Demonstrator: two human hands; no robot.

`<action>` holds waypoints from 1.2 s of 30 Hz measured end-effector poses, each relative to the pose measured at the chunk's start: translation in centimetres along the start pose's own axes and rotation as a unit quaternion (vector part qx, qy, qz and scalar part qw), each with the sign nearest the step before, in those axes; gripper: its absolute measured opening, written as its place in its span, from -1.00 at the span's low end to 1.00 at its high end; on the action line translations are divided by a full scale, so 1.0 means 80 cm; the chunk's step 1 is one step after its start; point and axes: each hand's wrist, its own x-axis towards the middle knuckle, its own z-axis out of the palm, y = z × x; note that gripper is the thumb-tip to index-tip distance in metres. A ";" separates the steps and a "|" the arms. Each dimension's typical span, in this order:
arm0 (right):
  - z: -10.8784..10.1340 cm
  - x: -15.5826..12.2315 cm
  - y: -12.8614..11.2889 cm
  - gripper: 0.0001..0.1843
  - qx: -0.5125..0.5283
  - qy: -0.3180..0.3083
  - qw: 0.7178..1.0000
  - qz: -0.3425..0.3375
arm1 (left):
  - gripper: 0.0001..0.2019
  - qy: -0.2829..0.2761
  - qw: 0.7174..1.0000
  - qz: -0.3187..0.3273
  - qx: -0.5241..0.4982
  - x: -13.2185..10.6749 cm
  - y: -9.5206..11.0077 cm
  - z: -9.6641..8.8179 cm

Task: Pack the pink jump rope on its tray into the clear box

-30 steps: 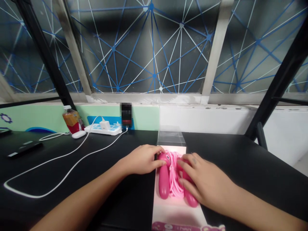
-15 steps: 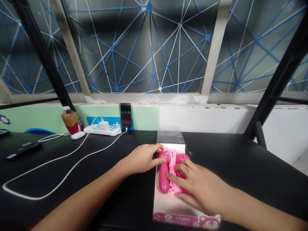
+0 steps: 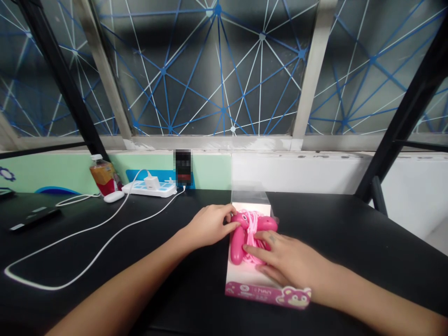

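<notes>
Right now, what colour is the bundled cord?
The bundled cord is light pink; the head view shows it.

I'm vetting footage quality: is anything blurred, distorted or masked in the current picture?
In the head view, the box has soft lettering, only partly readable; in the head view, a dark device is pixelated; in the head view, the window posts lean, possibly from wide-angle stretch.

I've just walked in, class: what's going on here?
A person is handling a bundle of pink cord with pink handles, lying on a pale box on a black desk. The left hand touches the handle with an eye; the right hand is spread over the cord. A power strip sits farther back.
</notes>
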 end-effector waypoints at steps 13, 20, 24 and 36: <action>-0.012 -0.001 -0.013 -0.42 -0.061 -0.014 0.996 -0.062 | -0.52 0.042 0.998 0.027 -0.041 0.023 -0.047 0.009; -0.023 -0.002 -0.011 -0.41 -0.044 -0.052 0.994 -0.085 | -0.64 0.022 0.997 0.024 -0.075 0.024 -0.048 0.010; -0.038 -0.001 -0.018 -0.52 -0.018 -0.081 0.992 -0.099 | -0.76 0.027 0.995 0.026 -0.094 0.023 -0.046 0.003; -0.030 -0.002 -0.013 -0.55 0.035 -0.041 0.994 -0.097 | -0.72 0.056 0.994 0.011 -0.098 0.028 -0.057 0.013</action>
